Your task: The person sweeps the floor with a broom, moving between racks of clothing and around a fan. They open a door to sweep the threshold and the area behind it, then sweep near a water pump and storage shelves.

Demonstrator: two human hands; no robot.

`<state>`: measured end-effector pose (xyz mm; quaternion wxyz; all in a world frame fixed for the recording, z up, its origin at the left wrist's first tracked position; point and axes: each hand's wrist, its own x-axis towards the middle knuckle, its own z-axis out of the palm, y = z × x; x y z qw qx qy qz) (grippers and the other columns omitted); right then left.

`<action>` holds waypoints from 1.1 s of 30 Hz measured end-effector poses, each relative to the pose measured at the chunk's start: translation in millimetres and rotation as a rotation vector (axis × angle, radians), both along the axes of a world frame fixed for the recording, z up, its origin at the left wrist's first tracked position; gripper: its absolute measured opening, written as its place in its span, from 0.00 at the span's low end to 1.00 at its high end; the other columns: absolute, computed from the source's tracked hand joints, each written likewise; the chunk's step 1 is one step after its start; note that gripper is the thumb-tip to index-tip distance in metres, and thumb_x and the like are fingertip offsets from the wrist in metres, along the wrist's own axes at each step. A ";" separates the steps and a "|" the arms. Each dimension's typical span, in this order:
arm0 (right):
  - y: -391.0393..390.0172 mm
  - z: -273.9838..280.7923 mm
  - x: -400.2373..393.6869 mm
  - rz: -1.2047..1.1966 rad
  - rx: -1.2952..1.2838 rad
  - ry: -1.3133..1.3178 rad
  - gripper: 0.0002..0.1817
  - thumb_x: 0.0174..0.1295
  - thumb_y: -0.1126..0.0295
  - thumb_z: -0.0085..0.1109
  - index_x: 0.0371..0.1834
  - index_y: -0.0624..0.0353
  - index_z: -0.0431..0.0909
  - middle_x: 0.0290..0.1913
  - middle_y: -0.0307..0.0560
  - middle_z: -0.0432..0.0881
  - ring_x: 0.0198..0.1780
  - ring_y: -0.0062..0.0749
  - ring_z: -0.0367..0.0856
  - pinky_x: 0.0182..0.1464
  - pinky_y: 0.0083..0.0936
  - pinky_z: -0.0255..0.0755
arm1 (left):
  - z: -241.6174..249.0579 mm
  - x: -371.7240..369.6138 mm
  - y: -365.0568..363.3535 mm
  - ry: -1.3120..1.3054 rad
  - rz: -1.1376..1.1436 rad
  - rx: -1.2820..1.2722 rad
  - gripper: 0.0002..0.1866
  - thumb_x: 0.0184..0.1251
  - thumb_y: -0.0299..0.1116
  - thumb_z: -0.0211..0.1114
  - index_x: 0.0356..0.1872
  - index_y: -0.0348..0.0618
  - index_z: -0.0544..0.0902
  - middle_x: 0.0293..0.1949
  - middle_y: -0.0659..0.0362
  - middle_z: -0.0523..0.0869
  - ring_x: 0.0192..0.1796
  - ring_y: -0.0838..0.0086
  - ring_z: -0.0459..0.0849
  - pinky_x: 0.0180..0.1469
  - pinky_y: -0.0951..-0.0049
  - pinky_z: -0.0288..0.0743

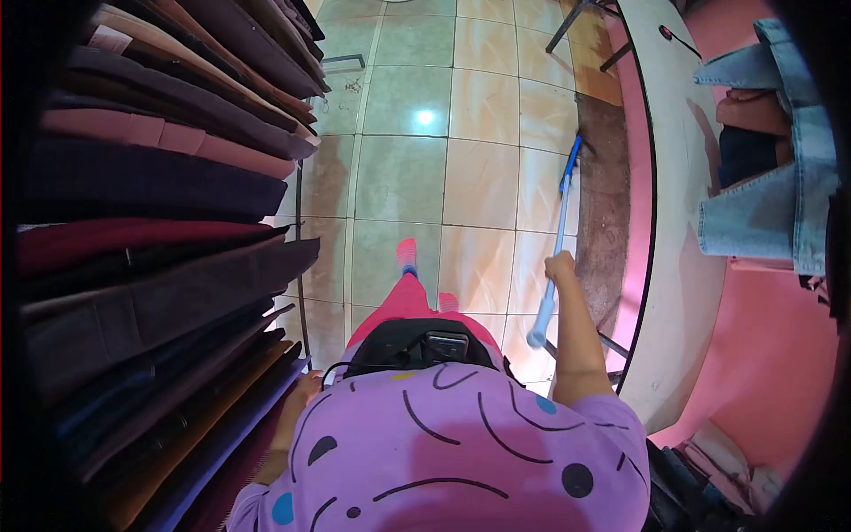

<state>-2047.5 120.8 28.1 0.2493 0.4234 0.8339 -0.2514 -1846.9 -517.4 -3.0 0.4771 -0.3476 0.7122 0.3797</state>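
Note:
My right hand (559, 265) is wrapped round the light blue handle of a broom (561, 217), right of my body. The handle's rounded end points back toward me. Its narrow blue head (572, 161) rests low by the edge of the tiles, beside the white table; the bristles are hard to make out. At my left side, my left hand (308, 387) hangs low next to the folded trousers on the rack (303, 328). Its fingers are small and partly hidden by my shirt, so their grip does not show.
Rows of hanging trousers (160, 230) crowd the left side. A long white table (678, 310) runs along the right, its legs over a dark floor strip (603, 204). Jeans (753, 217) hang at the far right. Tiled floor (403, 106) stretches ahead between rack and table.

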 end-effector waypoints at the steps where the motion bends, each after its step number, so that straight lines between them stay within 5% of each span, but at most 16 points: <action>1: -2.7 -14.3 -19.1 0.048 0.017 -0.039 0.08 0.41 0.74 0.50 0.22 0.70 0.69 0.18 0.57 0.74 0.20 0.42 0.75 0.22 0.31 0.70 | -4.1 -8.7 -4.2 -0.006 0.004 0.002 0.17 0.50 0.29 0.50 0.45 0.38 0.68 0.27 0.60 0.74 0.31 0.79 0.70 0.36 0.81 0.64; 2: -9.9 -29.0 -32.0 0.091 0.030 -0.075 0.07 0.40 0.72 0.52 0.17 0.67 0.71 0.15 0.56 0.73 0.20 0.41 0.75 0.25 0.30 0.70 | -7.4 -22.9 -13.2 0.066 0.061 0.053 0.17 0.51 0.29 0.49 0.45 0.38 0.68 0.29 0.59 0.74 0.33 0.78 0.71 0.38 0.81 0.64; 4: -57.6 -57.5 -35.8 0.171 -0.189 -0.132 0.09 0.45 0.75 0.45 0.23 0.72 0.70 0.24 0.60 0.74 0.24 0.42 0.76 0.25 0.31 0.71 | -5.4 -56.5 -22.7 0.134 0.106 0.097 0.17 0.51 0.28 0.49 0.45 0.38 0.67 0.31 0.58 0.74 0.34 0.77 0.71 0.39 0.81 0.64; 5: -91.4 -75.6 -23.9 0.635 -0.008 -0.030 0.09 0.46 0.75 0.44 0.27 0.72 0.69 0.31 0.62 0.73 0.33 0.41 0.75 0.33 0.32 0.70 | 2.1 -76.3 -18.4 0.181 0.068 0.013 0.17 0.51 0.28 0.49 0.45 0.38 0.67 0.33 0.58 0.74 0.36 0.77 0.71 0.40 0.81 0.64; 6: -127.0 -100.3 -1.8 0.325 -0.152 0.181 0.10 0.44 0.76 0.43 0.31 0.70 0.66 0.28 0.64 0.72 0.31 0.47 0.74 0.31 0.36 0.68 | 12.4 -97.3 -10.4 0.227 0.032 -0.068 0.17 0.51 0.27 0.49 0.45 0.38 0.67 0.34 0.57 0.74 0.37 0.76 0.72 0.40 0.81 0.64; 8: -188.3 -12.3 -37.3 0.849 -0.299 -0.057 0.11 0.44 0.76 0.43 0.32 0.70 0.65 0.29 0.63 0.72 0.34 0.48 0.73 0.33 0.35 0.68 | 21.3 -134.9 0.9 0.183 0.063 -0.037 0.17 0.51 0.27 0.50 0.45 0.37 0.67 0.35 0.57 0.74 0.38 0.76 0.71 0.41 0.80 0.64; 11: -242.5 -33.9 -45.6 0.794 -0.707 0.048 0.15 0.42 0.70 0.50 0.35 0.64 0.68 0.30 0.60 0.73 0.34 0.46 0.73 0.36 0.33 0.66 | 41.4 -188.0 22.9 0.242 -0.086 0.036 0.16 0.52 0.25 0.50 0.45 0.37 0.67 0.38 0.58 0.73 0.41 0.77 0.70 0.43 0.79 0.63; 14: -259.0 -36.1 -51.0 0.803 -0.940 0.244 0.14 0.40 0.69 0.51 0.32 0.64 0.70 0.32 0.59 0.73 0.35 0.46 0.72 0.39 0.33 0.65 | 61.9 -234.3 33.4 0.262 0.107 0.106 0.16 0.53 0.26 0.48 0.45 0.40 0.66 0.34 0.61 0.72 0.40 0.76 0.69 0.46 0.79 0.61; 18: -198.1 45.2 -63.6 0.469 -0.684 0.229 0.19 0.40 0.69 0.52 0.38 0.62 0.67 0.28 0.55 0.74 0.30 0.41 0.74 0.33 0.30 0.67 | 81.4 -254.0 37.9 0.240 0.329 -0.064 0.15 0.51 0.28 0.51 0.44 0.43 0.68 0.32 0.63 0.72 0.38 0.76 0.70 0.43 0.79 0.62; 21: -141.8 47.2 -38.7 -0.126 -0.559 0.188 0.19 0.44 0.69 0.52 0.41 0.62 0.65 0.23 0.49 0.73 0.19 0.28 0.72 0.19 0.23 0.66 | -12.2 -196.7 -31.3 0.255 0.080 -0.005 0.15 0.49 0.28 0.52 0.42 0.43 0.70 0.30 0.63 0.73 0.34 0.78 0.70 0.36 0.80 0.64; 23: -89.0 -18.4 -5.4 0.036 -0.127 0.204 0.21 0.46 0.66 0.50 0.42 0.66 0.63 0.32 0.59 0.73 0.32 0.46 0.74 0.33 0.34 0.68 | -35.7 -167.1 -46.5 0.122 0.136 0.107 0.15 0.49 0.28 0.52 0.42 0.42 0.70 0.29 0.63 0.73 0.32 0.78 0.70 0.34 0.80 0.64; 24: -75.7 -5.5 -17.8 0.082 0.056 0.144 0.19 0.48 0.65 0.47 0.41 0.67 0.63 0.34 0.63 0.72 0.38 0.51 0.71 0.41 0.37 0.64 | -42.0 -165.6 -47.9 -0.006 0.194 0.218 0.15 0.49 0.27 0.51 0.42 0.41 0.70 0.29 0.62 0.73 0.30 0.79 0.70 0.31 0.80 0.64; 25: -60.4 -5.2 -33.8 0.013 0.147 0.043 0.19 0.47 0.65 0.49 0.37 0.69 0.63 0.30 0.64 0.72 0.35 0.54 0.71 0.38 0.37 0.65 | -29.4 -174.9 -35.2 -0.004 0.193 0.223 0.15 0.49 0.27 0.51 0.42 0.41 0.70 0.29 0.62 0.73 0.30 0.79 0.70 0.31 0.80 0.64; 27: -29.3 -17.1 -68.4 0.047 0.223 0.021 0.17 0.46 0.64 0.50 0.28 0.71 0.67 0.27 0.63 0.73 0.32 0.50 0.73 0.34 0.34 0.68 | 22.2 -199.0 5.6 -0.004 0.084 0.041 0.16 0.50 0.27 0.51 0.43 0.40 0.69 0.28 0.62 0.73 0.28 0.80 0.70 0.31 0.82 0.64; 28: -22.4 -9.7 -96.5 0.015 0.144 -0.055 0.12 0.45 0.68 0.50 0.21 0.70 0.70 0.21 0.60 0.74 0.27 0.47 0.75 0.29 0.33 0.70 | -0.5 -196.9 -6.1 -0.017 0.109 0.099 0.16 0.50 0.27 0.51 0.43 0.39 0.69 0.30 0.61 0.74 0.29 0.80 0.70 0.33 0.81 0.64; 33: -78.4 -60.1 -126.9 0.045 -0.018 -0.152 0.06 0.41 0.77 0.46 0.19 0.69 0.72 0.18 0.58 0.73 0.26 0.43 0.76 0.28 0.33 0.69 | 10.4 -234.6 15.3 0.187 0.052 0.031 0.16 0.51 0.27 0.51 0.44 0.40 0.68 0.37 0.59 0.74 0.39 0.77 0.71 0.41 0.80 0.64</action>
